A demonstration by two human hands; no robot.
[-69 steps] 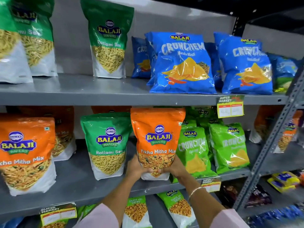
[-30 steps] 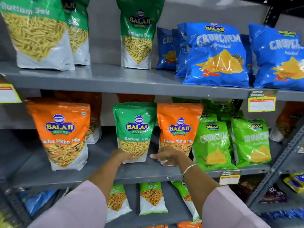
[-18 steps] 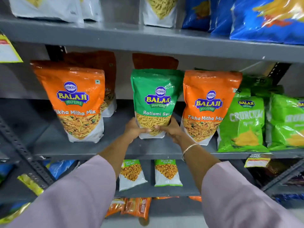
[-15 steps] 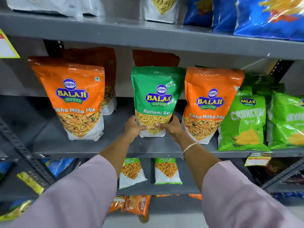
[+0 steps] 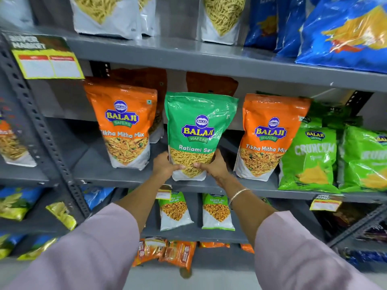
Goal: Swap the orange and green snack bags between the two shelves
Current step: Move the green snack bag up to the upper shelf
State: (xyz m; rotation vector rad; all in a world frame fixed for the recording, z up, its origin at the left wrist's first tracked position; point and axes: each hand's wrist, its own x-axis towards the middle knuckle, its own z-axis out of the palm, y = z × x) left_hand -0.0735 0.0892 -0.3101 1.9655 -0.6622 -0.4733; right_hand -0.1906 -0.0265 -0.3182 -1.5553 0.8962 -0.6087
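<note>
A green Ratlami Sev bag (image 5: pixel 199 130) stands upright at the front of the middle shelf (image 5: pixel 117 181). My left hand (image 5: pixel 164 166) grips its lower left corner and my right hand (image 5: pixel 213 167) its lower right corner. An orange Tikha Mitha Mix bag (image 5: pixel 123 126) stands to its left and another orange bag (image 5: pixel 270 135) to its right. More orange bags (image 5: pixel 211 84) stand behind in shadow. On the upper shelf (image 5: pixel 188 57), the lower parts of green-type sev bags (image 5: pixel 222 19) show; their tops are cut off.
Blue Crunchem bags (image 5: pixel 343 32) fill the upper shelf's right. Light green Crunchem bags (image 5: pixel 310 158) crowd the middle shelf's right. A slotted upright (image 5: pixel 41 130) runs down the left. Small Chana Jor Garam bags (image 5: pixel 173 210) stand on the shelf below. Price tags hang on shelf edges.
The orange bag was set down on the middle shelf and both hands moved left onto the green bag. My view has dropped and moved closer.
</note>
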